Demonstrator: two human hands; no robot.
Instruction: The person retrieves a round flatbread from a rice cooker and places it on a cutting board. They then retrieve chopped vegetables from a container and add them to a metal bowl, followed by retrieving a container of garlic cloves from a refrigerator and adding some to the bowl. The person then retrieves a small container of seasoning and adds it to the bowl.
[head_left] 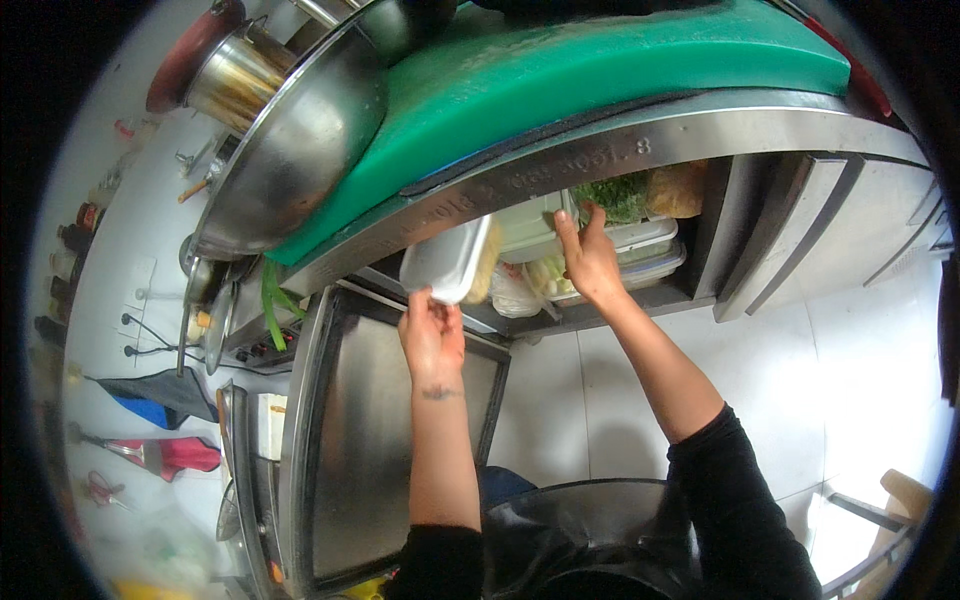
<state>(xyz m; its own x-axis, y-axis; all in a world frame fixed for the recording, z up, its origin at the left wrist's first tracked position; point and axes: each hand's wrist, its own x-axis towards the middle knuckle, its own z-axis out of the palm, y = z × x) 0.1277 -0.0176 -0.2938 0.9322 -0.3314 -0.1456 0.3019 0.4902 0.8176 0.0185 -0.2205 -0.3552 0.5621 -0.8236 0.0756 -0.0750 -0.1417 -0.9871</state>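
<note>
Two bare hands reach into a low cabinet (pixel 655 307). The left hand (pixel 433 338) has its fingers closed on a tilted white tub (pixel 432 265) at the opening; the right hand's (pixel 594 264) fingers are spread beside a pale green box (pixel 525 229). I'd say tubs are being handled; moving one calls for steadiness. A green board (pixel 620 55) tops the steel tabletop (pixel 755 113) above white floor tiles (pixel 545 400).
</note>
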